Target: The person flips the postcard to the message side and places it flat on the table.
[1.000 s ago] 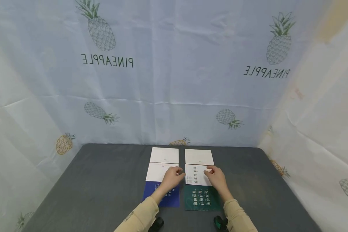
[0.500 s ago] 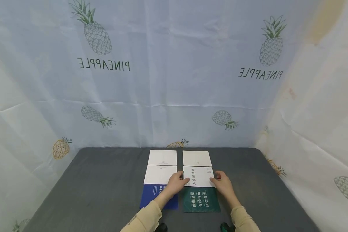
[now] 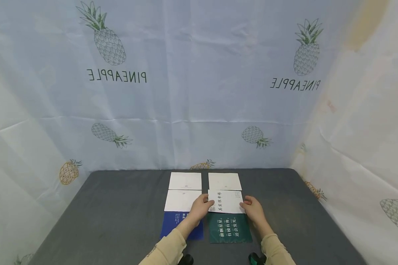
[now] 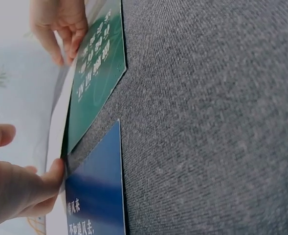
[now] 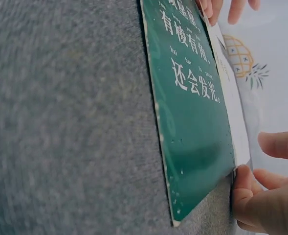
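Note:
A white card (image 3: 230, 201) with dark handwritten-style Chinese characters lies in the middle of the right column of cards. The left hand (image 3: 199, 208) holds it at its left edge, the thumb overlapping the card. At the opposite edge, the right hand (image 3: 254, 211) pinches it near the near right corner. In the right wrist view a fingertip (image 5: 243, 178) sits right at that corner, with another finger raised above. Just nearer lies a green card (image 3: 230, 228) with white Chinese text, its far edge against the white card.
Beyond the held card lies a cream card (image 3: 224, 182). The left column has two white cards, the far one (image 3: 185, 181) and the middle one (image 3: 182, 200), plus a blue card (image 3: 174, 222) partly under the left forearm. A pineapple-print curtain (image 3: 185, 92) encloses the dark grey table (image 3: 126, 217).
Both hands have come from over the white card to its left and right edges. The card has shifted very slightly left in the last half second. The other cards stay put.

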Motion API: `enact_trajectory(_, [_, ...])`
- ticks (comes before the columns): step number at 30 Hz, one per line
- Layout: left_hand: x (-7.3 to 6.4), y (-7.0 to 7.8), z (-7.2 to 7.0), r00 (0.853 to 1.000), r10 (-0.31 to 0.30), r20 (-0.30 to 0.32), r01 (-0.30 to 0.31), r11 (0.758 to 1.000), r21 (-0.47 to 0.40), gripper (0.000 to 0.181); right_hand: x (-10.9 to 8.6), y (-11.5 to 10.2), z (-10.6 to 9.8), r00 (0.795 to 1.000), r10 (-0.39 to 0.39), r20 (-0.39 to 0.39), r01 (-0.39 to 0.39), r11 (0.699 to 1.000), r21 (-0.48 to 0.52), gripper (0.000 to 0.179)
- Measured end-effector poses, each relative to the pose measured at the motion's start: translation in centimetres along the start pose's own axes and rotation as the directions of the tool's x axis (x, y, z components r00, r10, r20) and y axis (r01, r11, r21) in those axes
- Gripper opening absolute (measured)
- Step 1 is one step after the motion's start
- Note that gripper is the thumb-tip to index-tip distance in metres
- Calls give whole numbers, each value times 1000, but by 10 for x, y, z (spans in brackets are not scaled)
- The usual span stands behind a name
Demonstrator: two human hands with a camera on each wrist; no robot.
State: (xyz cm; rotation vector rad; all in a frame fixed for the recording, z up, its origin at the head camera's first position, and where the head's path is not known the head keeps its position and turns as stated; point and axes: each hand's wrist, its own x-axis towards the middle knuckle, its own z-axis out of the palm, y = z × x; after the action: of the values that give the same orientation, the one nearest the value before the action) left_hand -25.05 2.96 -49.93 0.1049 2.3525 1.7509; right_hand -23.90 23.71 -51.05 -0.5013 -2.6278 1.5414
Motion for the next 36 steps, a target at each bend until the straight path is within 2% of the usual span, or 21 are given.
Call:
enact_trajectory(8, [1,5,2,1000,-5,-17,4,999,-38,49,0,-1,-1,1000,22,-20,-20,996,83,47])
enact_trajectory(13, [3,10,2,998,35,-43,-37,998,-41,49,1,-4,-4,998,0,-69,8,994,111,44])
enact_trajectory(16, [3,13,2,996,67,-55,-69,996,-49,48,0,-7,-6,992,-24,-124,42,990,138,42])
enact_trajectory(19, [3,15,2,993,87,-74,-91,994,-61,43,-3,-11,-8,983,-45,-178,82,974,211,42])
enact_trajectory(21, [3,15,2,991,98,-94,-104,992,-64,39,-4,-12,-9,975,-61,-211,123,949,291,46])
enact_trajectory(23, [3,16,2,988,105,-116,-113,992,-63,36,-5,-14,-11,977,-51,-205,126,920,371,50])
enact_trajectory(25, [3,16,1,984,108,-144,-117,991,-57,34,5,-3,-10,977,-52,-207,139,891,432,59])
enact_trajectory(30, [3,13,0,975,93,-201,-104,994,-44,33,2,-2,-14,988,-9,-154,86,859,504,71])
enact_trajectory(32, [4,10,-1,974,95,-205,-107,993,-45,33,-10,-12,-18,993,2,-117,58,859,509,65])
enact_trajectory(34, [5,7,-2,977,93,-194,-106,993,-59,34,-11,-12,-18,995,16,-100,37,860,509,53])
enact_trajectory(36, [6,3,-2,981,83,-178,-100,991,-88,34,-12,-10,-17,996,23,-91,24,879,477,44])
